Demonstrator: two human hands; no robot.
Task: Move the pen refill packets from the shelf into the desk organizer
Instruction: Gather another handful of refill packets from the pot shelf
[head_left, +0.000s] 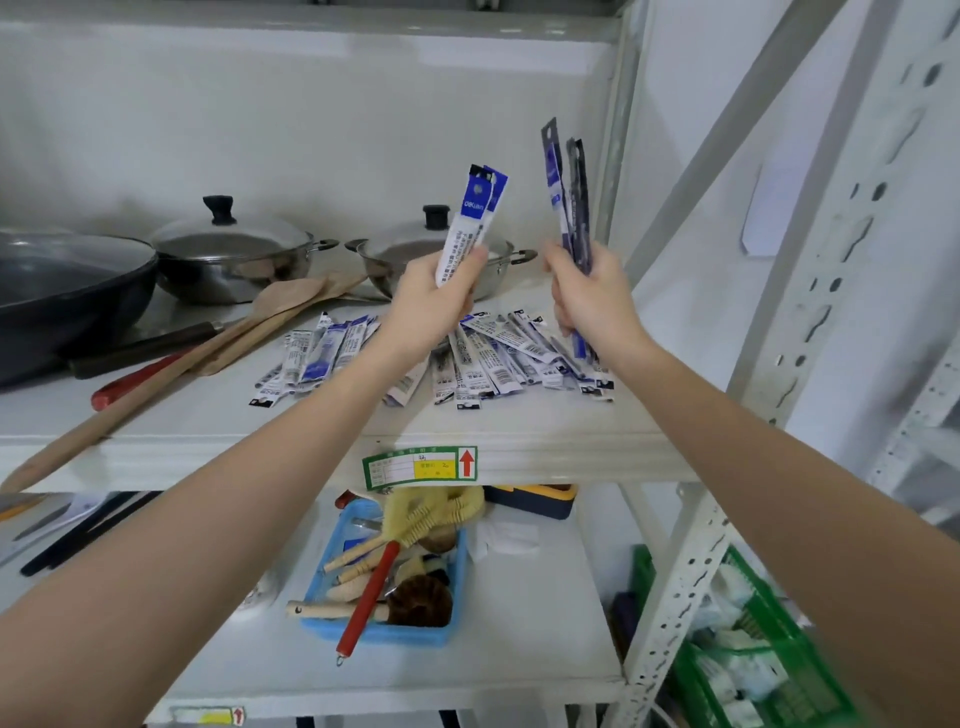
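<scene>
Storeroom: slotted metal shelving (524, 441) with labelled edges, lidded pots (234, 254), bins of brushes (384, 587).

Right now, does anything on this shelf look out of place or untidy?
Yes. The pen refill packets lie in a loose overlapping heap, stationery sharing a shelf with lidded pots and wooden spatulas.

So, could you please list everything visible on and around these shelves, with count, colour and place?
loose refill packets: many, white and blue, upper shelf
lidded pots: two, steel, shelf rear
dark pan: one, shelf left
wooden spatulas: two, beside pan
red-handled tool: one, shelf left
shelf label: one, green and white, shelf edge
blue tray: one, brushes inside, lower shelf
green crate: one, lower right
left hand: holds white-blue packets
right hand: holds dark-blue packets
</scene>
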